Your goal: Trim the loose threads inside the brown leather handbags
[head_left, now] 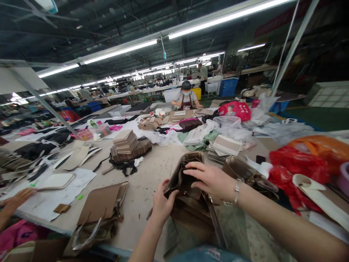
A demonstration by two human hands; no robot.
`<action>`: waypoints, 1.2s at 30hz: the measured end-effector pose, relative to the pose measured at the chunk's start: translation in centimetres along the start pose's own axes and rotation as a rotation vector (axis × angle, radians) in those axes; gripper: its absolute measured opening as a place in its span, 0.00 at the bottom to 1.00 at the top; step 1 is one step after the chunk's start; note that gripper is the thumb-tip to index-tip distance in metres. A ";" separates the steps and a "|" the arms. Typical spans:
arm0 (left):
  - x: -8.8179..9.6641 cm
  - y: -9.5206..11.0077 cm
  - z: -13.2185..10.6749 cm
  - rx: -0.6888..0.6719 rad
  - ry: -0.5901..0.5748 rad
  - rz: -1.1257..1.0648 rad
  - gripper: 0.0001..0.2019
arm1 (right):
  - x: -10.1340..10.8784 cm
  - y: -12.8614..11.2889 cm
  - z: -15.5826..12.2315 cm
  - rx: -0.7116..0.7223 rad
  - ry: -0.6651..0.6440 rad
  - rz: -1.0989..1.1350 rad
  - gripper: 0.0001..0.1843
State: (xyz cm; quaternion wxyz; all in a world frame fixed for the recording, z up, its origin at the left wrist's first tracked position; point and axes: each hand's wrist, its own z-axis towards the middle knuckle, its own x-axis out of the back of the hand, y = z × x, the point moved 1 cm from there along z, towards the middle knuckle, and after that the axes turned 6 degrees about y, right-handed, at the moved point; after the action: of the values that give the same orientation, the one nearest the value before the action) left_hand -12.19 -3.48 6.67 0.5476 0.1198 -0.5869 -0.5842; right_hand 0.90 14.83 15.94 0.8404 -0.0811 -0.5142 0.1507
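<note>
A brown handbag (188, 211) stands in front of me with its mouth facing up and its lining showing. My left hand (163, 200) is closed on the bag's left rim, the thumb inside and the fingers along the outer wall. Over the opening reaches my right hand (205, 178), its fingers spread and bent a little towards the inner edge; they hold nothing that I can see. To the right of it lies a second brown bag (245, 173). A flat brown bag (100, 203) with a clear plastic-wrapped handle rests left of my hands.
Stacked brown pieces (125, 143) and flat panels (225, 145) lie beyond the bags. Red plastic bags (297, 167) crowd the right side. A co-worker's hand (23, 198) is at the far left; another person (187, 98) sits across the table.
</note>
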 end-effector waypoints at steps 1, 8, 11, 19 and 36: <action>0.1 0.0 0.0 0.019 -0.007 -0.014 0.22 | -0.7 0.3 1.2 0.021 -0.051 -0.024 0.21; 0.9 -1.0 -0.4 0.059 -0.029 0.042 0.16 | -4.2 2.2 4.6 0.032 -0.188 -0.185 0.13; 0.9 -1.3 -0.4 0.024 -0.037 0.066 0.16 | -4.4 2.7 4.6 0.033 -0.173 -0.177 0.13; 0.5 -1.1 -0.1 0.048 0.008 0.042 0.16 | -4.7 3.0 5.1 -0.066 -0.138 -0.221 0.13; 0.7 -0.5 0.6 0.085 0.050 0.099 0.15 | -5.6 2.9 6.0 -0.016 -0.085 -0.267 0.12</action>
State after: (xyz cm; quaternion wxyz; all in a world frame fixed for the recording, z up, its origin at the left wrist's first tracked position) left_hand -13.16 -3.81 6.78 0.5847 0.1283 -0.6027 -0.5277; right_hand -7.33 15.57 13.11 0.8297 -0.0122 -0.5569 0.0368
